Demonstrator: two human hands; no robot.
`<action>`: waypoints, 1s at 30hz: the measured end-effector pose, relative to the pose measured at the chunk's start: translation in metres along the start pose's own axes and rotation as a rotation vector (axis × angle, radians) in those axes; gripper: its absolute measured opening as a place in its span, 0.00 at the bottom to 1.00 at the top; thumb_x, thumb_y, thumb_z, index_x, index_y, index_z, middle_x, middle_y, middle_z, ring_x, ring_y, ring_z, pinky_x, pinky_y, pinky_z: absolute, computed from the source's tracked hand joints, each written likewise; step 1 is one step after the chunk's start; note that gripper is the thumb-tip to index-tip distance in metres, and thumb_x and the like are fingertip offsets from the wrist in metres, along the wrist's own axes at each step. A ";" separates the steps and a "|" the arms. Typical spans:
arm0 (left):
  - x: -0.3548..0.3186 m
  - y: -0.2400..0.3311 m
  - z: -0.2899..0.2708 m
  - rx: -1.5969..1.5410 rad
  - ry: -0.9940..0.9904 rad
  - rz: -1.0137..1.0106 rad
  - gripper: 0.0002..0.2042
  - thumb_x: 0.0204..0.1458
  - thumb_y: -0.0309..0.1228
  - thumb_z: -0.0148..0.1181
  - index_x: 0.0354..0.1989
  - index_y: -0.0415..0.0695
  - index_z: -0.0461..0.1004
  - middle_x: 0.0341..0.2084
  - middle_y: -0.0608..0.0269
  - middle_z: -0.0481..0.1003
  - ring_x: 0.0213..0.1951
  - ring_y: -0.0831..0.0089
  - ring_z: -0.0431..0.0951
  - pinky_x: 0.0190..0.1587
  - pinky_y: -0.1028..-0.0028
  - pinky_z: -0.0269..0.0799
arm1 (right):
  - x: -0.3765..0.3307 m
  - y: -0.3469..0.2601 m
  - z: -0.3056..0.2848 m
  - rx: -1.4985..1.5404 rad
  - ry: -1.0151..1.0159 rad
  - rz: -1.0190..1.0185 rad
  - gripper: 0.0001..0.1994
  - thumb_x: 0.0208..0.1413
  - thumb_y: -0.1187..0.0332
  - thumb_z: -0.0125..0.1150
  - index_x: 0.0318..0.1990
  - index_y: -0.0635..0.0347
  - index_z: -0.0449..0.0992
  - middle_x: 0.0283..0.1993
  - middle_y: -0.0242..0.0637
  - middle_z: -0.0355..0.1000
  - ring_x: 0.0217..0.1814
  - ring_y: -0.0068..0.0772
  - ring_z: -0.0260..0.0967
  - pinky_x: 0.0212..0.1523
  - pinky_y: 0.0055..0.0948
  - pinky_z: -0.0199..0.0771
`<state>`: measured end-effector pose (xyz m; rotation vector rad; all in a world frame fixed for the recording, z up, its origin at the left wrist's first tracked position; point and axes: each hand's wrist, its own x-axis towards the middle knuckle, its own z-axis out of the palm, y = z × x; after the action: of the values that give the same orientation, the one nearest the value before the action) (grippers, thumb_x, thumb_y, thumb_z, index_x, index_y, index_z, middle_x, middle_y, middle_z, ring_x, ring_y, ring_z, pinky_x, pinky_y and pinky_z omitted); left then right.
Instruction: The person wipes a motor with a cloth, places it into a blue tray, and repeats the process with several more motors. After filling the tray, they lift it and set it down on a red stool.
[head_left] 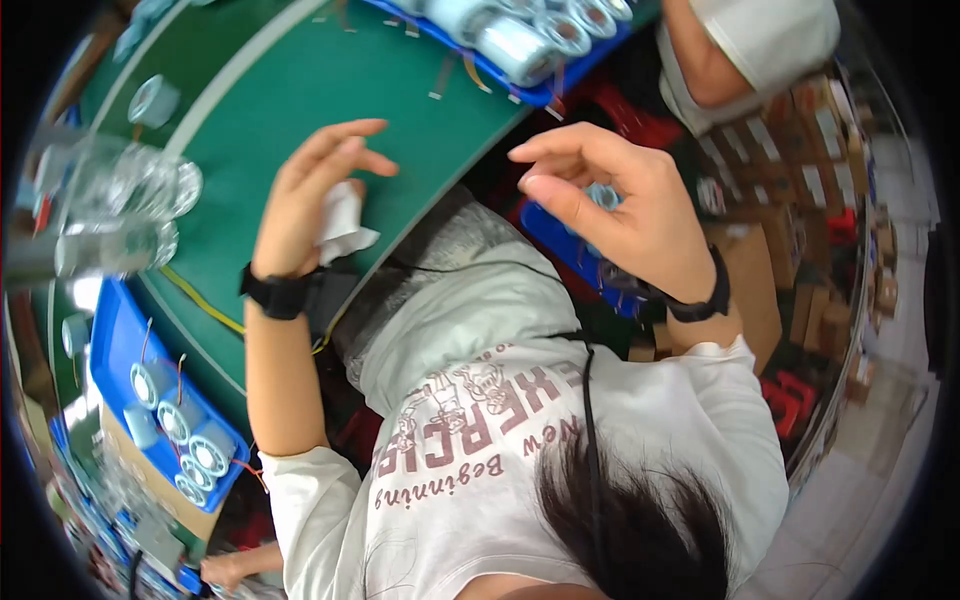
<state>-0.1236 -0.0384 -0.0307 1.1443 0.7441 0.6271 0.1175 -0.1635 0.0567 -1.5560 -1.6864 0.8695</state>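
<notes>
Over the green table point(400, 90), my left hand point(305, 200) has its fingers stretched out and apart. A crumpled white piece of tissue or cloth point(345, 225) shows beside the palm; whether the hand touches it is hidden. My right hand point(635, 195) hovers past the table's edge, fingers curved and thumb apart from the fingertips, with nothing visible between them. Under the right hand is a blue tray point(550, 232) with pale blue parts, partly covered. At the far side, another blue tray point(545, 92) holds several pale blue cylindrical parts point(515, 50) with short wires.
Clear plastic containers point(120, 205) stand at the left. A loose pale blue cylinder point(153, 100) sits at the far left. Another blue tray point(120, 335) with wired cylinders lies nearer. A yellow cable point(200, 300) crosses the table. Another person's arm point(705, 60) is at upper right; cardboard boxes point(800, 150) stand beyond.
</notes>
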 end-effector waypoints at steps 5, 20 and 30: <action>-0.030 0.012 -0.001 -0.087 0.010 0.039 0.13 0.58 0.34 0.52 0.48 0.42 0.72 0.30 0.66 0.78 0.23 0.88 0.68 0.25 0.86 0.62 | 0.090 -0.110 0.030 0.242 -0.286 -0.219 0.13 0.57 0.68 0.58 0.46 0.65 0.74 0.35 0.36 0.75 0.33 0.20 0.74 0.35 0.17 0.72; -0.060 0.013 -0.002 -0.136 0.102 -0.057 0.09 0.56 0.34 0.53 0.38 0.41 0.73 0.23 0.69 0.72 0.26 0.84 0.68 0.29 0.84 0.61 | 0.371 -0.101 0.231 -0.763 -0.171 -0.606 0.33 0.40 0.60 0.69 0.58 0.44 0.65 0.46 0.50 0.71 0.49 0.50 0.70 0.50 0.43 0.73; -0.059 0.019 -0.010 -0.209 0.097 0.106 0.11 0.58 0.36 0.53 0.40 0.41 0.72 0.24 0.69 0.73 0.30 0.84 0.69 0.34 0.83 0.61 | 0.279 -0.128 0.111 -0.468 -0.359 -0.600 0.30 0.44 0.59 0.71 0.54 0.55 0.66 0.39 0.43 0.74 0.40 0.33 0.72 0.42 0.28 0.72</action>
<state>-0.1683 -0.0721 -0.0028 0.9701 0.6862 0.8345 -0.0624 0.1030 0.1130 -1.0728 -2.5733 0.4679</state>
